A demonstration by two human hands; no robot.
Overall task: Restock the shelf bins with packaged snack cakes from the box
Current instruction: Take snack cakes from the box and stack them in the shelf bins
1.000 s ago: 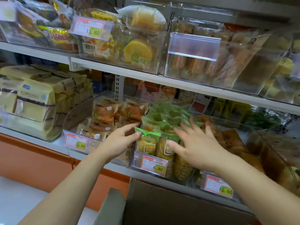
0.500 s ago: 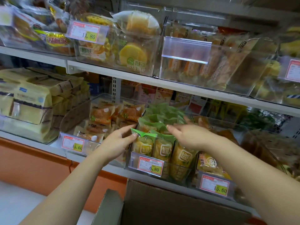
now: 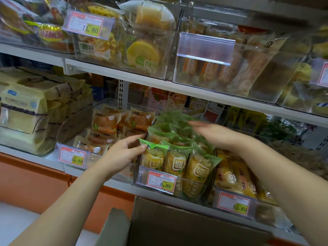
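Note:
A clear shelf bin (image 3: 142,174) with a 6.80 price tag holds several green-topped snack cakes (image 3: 175,162) standing upright in rows. My left hand (image 3: 122,153) is at the bin's left side, thumb and fingers touching the green top of the front-left cake. My right hand (image 3: 213,132) hovers flat over the rear cakes, fingers straight and pointing left, holding nothing. The cardboard box (image 3: 159,226) stands open below the shelf at the bottom of the view; its inside is dark.
Left of it, a bin (image 3: 71,157) tagged 15.60 holds orange-labelled cakes (image 3: 106,123). To the right stands another 15.60 bin (image 3: 234,205) of yellow packs. The upper shelf (image 3: 124,75) carries more clear bins. Big yellow bread bags (image 3: 23,110) sit far left.
My right hand has lifted off the front cakes and moved back and up over the rear rows. My left hand has stayed at the front-left cake.

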